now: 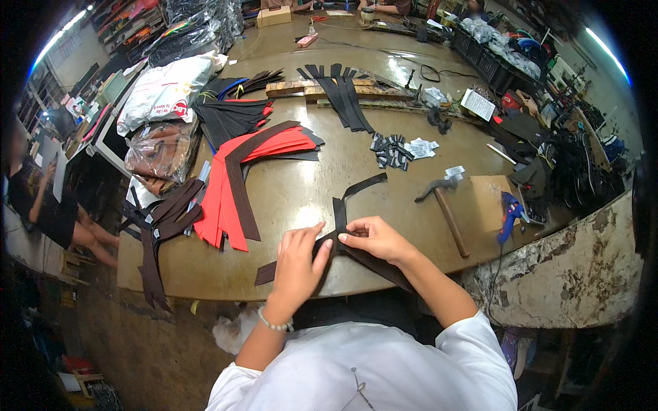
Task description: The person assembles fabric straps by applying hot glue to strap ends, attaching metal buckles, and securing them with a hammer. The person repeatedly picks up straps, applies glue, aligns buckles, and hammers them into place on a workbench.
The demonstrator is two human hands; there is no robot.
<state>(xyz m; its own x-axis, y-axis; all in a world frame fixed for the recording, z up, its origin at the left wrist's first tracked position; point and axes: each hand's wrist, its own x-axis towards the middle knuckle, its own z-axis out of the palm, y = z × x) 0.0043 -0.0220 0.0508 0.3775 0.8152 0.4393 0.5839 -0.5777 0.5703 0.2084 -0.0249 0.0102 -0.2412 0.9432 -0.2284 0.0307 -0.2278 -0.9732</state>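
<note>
A dark brown strip [375, 266] lies at an angle across the table's front edge, passing under both my hands. My left hand [298, 264] rests on it with the fingers stretched out and the thumb apart. Thumb and fingers of my right hand [375, 240] are pinched together where a narrow black strap [339, 214] meets the strip. That strap runs away from me and bends to the right at its far part. Just what lies between the right fingertips is partly hidden.
Red strips [221, 195] and dark strips [164, 218] are piled at left. Beyond are black labels [392, 151], white labels [421, 148] and black straps [339, 96] over wooden bars. At right lie a hammer [452, 222], a board [490, 198] and a blue tool [510, 214].
</note>
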